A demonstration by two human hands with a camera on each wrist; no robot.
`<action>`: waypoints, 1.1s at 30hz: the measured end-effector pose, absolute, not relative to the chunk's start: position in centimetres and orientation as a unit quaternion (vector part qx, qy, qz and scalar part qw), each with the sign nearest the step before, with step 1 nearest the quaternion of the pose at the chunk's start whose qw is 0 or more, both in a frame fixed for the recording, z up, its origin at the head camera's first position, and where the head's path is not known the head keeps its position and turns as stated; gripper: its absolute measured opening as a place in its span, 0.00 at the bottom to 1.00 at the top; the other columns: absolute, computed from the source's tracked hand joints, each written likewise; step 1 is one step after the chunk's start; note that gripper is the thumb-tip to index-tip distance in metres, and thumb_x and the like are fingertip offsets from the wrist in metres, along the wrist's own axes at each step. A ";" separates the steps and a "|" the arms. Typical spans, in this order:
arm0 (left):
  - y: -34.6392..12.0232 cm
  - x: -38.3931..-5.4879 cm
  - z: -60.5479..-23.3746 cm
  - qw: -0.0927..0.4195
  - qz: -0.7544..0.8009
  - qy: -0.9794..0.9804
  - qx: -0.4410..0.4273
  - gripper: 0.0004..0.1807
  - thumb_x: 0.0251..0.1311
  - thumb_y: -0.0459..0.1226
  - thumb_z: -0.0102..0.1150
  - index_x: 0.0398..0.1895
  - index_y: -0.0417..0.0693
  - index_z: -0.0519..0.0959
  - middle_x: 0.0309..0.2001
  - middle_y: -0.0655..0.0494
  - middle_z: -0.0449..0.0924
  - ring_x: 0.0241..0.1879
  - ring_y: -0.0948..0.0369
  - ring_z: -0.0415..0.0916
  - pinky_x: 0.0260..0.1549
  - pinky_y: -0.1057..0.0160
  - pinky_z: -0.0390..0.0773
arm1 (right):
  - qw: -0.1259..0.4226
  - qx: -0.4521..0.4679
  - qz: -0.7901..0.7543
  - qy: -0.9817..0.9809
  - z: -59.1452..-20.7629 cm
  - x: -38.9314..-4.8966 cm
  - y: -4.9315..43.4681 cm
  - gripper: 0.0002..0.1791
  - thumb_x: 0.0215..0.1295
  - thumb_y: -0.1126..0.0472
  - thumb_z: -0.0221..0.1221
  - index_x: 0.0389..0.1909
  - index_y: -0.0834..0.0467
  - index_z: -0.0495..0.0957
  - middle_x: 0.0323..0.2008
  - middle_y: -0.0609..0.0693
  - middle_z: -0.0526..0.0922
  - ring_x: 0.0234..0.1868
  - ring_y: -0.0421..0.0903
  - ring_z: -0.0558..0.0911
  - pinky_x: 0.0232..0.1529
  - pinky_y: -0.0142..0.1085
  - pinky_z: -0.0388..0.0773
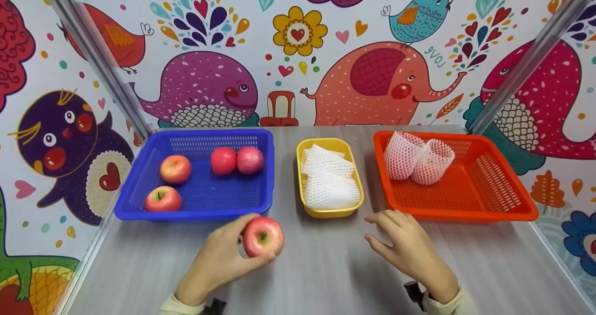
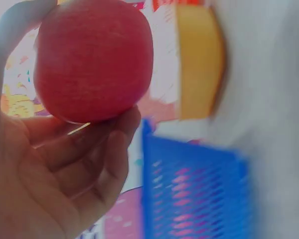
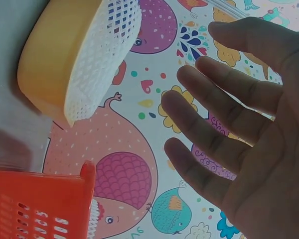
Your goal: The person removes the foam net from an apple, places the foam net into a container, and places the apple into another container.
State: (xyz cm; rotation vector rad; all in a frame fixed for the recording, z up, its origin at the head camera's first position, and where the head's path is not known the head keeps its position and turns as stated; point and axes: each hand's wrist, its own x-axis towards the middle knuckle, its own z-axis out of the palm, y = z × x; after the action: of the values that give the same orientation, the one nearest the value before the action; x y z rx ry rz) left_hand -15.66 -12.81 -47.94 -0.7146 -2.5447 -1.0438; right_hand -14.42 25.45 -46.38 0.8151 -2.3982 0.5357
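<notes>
My left hand [image 1: 226,254] grips a red apple [image 1: 263,237] between thumb and fingers, in front of the blue basket's near right corner. In the left wrist view the apple [image 2: 94,59] fills the upper left, with the fingers curled beneath it. My right hand [image 1: 405,245] holds nothing and hovers before the red basket's near left corner; its fingers are spread and relaxed in the right wrist view. Between the hands and farther back stands a yellow basket [image 1: 356,208] with white foam net sleeves [image 1: 331,180] piled inside.
The blue basket [image 1: 205,215] at left holds several apples [image 1: 175,169]. In the red basket [image 1: 465,216] at right, two fruits in foam nets [image 1: 430,162] lean at the back left. A patterned wall [image 1: 298,82] and metal posts [image 1: 102,58] bound the grey table [image 1: 321,277].
</notes>
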 end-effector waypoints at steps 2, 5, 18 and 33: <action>-13.4 -16.6 -46.5 0.160 -0.345 -0.892 -0.244 0.42 0.42 0.61 0.76 0.58 0.46 0.79 0.48 0.57 0.84 0.46 0.62 0.81 0.45 0.56 0.80 | 0.271 0.301 0.198 -0.893 -46.5 -14.3 25.5 0.20 0.49 0.62 0.75 0.44 0.52 0.83 0.40 0.41 0.83 0.41 0.41 0.81 0.39 0.43 0.76; -14.3 -18.6 -44.7 0.154 -0.322 -0.906 -0.226 0.44 0.43 0.64 0.74 0.59 0.46 0.78 0.48 0.54 0.83 0.45 0.58 0.81 0.46 0.54 0.79 | 0.262 0.295 0.199 -0.897 -46.6 -14.2 25.6 0.19 0.49 0.61 0.75 0.44 0.52 0.82 0.39 0.41 0.83 0.41 0.41 0.81 0.39 0.43 0.76; -15.6 -28.1 -46.9 0.015 -0.284 -0.955 -0.087 0.48 0.52 0.66 0.64 0.64 0.37 0.69 0.44 0.41 0.81 0.39 0.46 0.81 0.41 0.45 0.80 | 0.240 0.281 0.203 -0.907 -48.4 -13.5 25.7 0.18 0.50 0.59 0.75 0.42 0.53 0.83 0.39 0.40 0.82 0.40 0.41 0.80 0.38 0.44 0.76; -14.3 -30.2 -50.2 -0.007 -0.254 -0.965 -0.070 0.33 0.48 0.56 0.70 0.44 0.38 0.73 0.31 0.44 0.78 0.31 0.45 0.79 0.32 0.46 0.78 | 0.225 0.272 0.203 -0.913 -49.0 -13.3 25.7 0.17 0.51 0.58 0.75 0.42 0.51 0.82 0.39 0.38 0.82 0.39 0.40 0.81 0.36 0.43 0.77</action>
State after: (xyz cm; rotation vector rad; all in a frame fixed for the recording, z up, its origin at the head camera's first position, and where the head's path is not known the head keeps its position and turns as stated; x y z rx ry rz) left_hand -30.23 -14.30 -50.17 -0.2204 -3.0446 -0.8011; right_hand -13.33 25.69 -49.00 0.7512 -2.5195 0.5602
